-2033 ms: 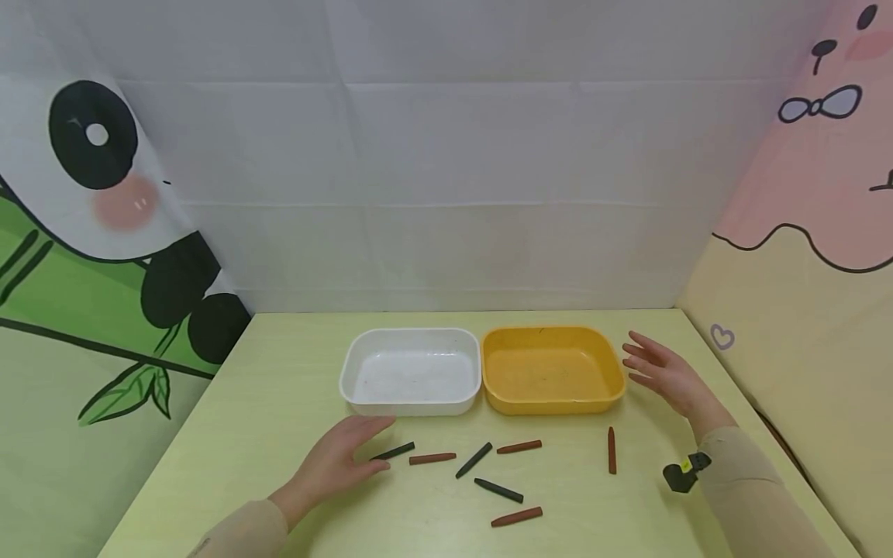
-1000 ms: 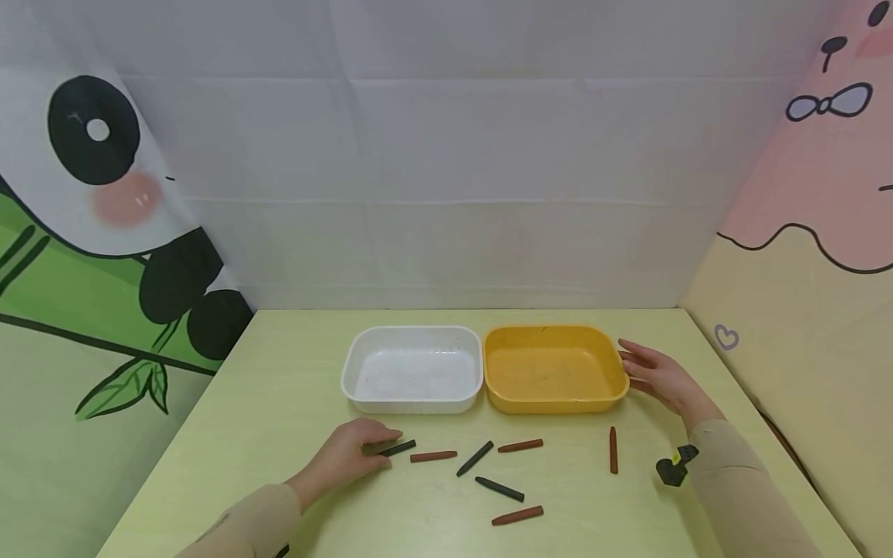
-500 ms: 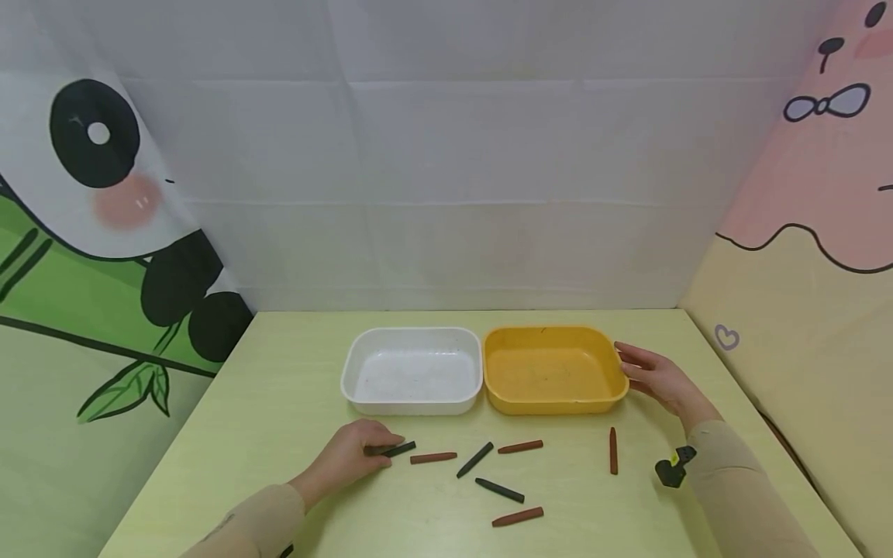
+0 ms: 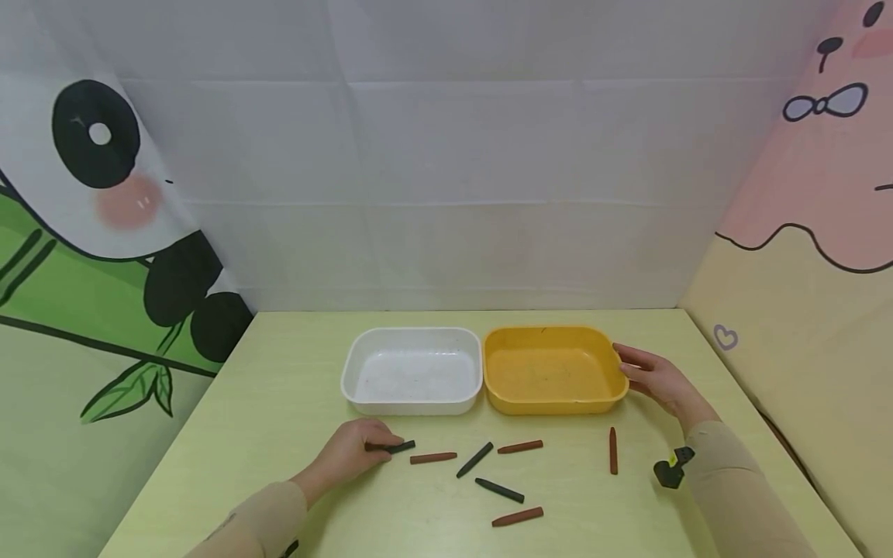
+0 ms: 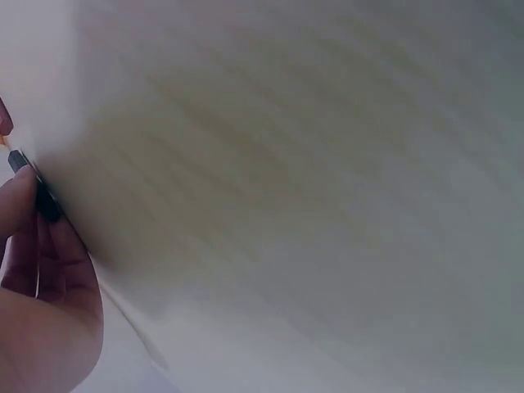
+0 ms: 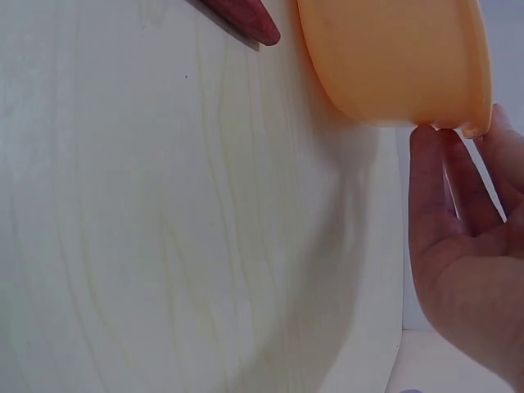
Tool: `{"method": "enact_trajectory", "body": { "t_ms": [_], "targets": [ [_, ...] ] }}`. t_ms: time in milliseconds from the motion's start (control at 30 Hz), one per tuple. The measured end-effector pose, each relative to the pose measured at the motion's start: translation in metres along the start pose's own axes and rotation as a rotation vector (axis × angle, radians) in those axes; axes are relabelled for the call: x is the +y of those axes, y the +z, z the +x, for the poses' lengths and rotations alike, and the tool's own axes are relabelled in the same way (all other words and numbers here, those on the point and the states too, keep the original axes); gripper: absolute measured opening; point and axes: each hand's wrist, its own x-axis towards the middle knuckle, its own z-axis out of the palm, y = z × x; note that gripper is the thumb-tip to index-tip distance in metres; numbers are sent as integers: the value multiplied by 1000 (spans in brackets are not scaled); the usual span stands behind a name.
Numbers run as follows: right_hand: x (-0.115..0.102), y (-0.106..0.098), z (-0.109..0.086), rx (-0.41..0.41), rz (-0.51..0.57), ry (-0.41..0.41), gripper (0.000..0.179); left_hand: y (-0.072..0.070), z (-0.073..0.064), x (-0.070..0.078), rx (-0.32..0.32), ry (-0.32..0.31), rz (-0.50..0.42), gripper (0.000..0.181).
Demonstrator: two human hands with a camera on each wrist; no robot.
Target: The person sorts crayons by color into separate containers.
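Observation:
My left hand (image 4: 347,453) pinches a dark crayon (image 4: 401,447) between thumb and fingers, low over the table in front of the white tray. In the left wrist view the same dark crayon (image 5: 47,203) shows between the fingertips. My right hand (image 4: 666,384) is at the right end of the yellow tray (image 4: 558,407), its fingers extended. In the right wrist view the fingertips (image 6: 426,139) touch the tray's outer wall and rim. Just right of the left hand lies a reddish-brown crayon (image 4: 433,458).
A white tray (image 4: 412,408) stands against the yellow one's left side. In front lie dark crayons (image 4: 474,459) and several reddish-brown crayons (image 4: 518,517), one set apart at right (image 4: 613,450). A white sheet (image 4: 446,194) hangs behind the pale table (image 4: 293,372).
My left fingers have closed on the dark crayon, which they first only reached around. My right hand has moved left from beside the yellow tray to its rim.

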Motion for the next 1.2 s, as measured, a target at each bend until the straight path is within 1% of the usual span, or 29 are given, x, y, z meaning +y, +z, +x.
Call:
{"method": "enact_trajectory", "body": {
  "t_ms": [67,267,567,733,833,1000,1200],
  "targets": [
    [0,1,-1,2,5,-5,62,0,0,-1,3,-1,-11,24],
    [1,2,-1,3,20,-20,63,2,0,-3,21,-37,-46,23],
    [1,1,0,11,24,5,63,1,2,-1,94,-76,-113,22],
    [0,1,0,10,20,12,63,-2,6,7,133,-83,-109,23],
    [0,1,1,15,27,19,62,-4,10,15,161,-91,-99,23],
    [1,1,4,22,36,24,60,-9,18,28,194,-83,-74,22],
    [3,-2,6,23,45,14,58,-9,27,39,225,-74,-95,24]
  ]
}}
